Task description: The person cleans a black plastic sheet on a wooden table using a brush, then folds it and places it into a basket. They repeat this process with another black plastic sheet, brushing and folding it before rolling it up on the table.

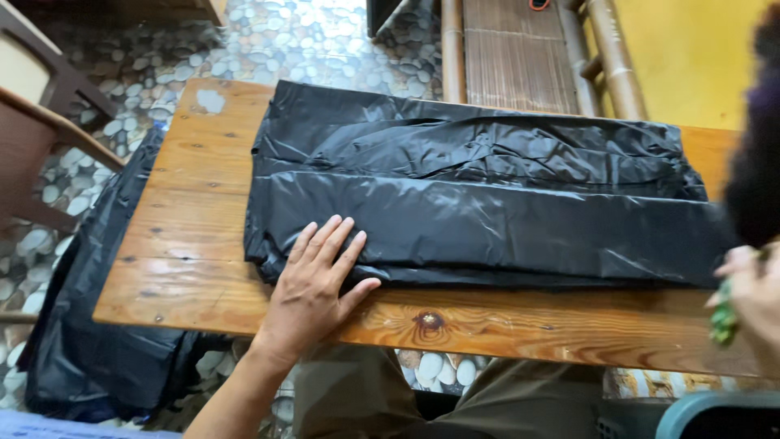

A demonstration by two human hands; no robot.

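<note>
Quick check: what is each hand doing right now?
Left hand: open, flat on the folded black plastic bag.
Right hand: at the frame edge, closed around a small green thing.

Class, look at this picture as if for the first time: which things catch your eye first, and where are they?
A large folded black plastic sheet covers most of the wooden table. The left hand lies flat, fingers spread, on its near left corner. At the right edge, the right hand holds something small and green, partly out of view.
</note>
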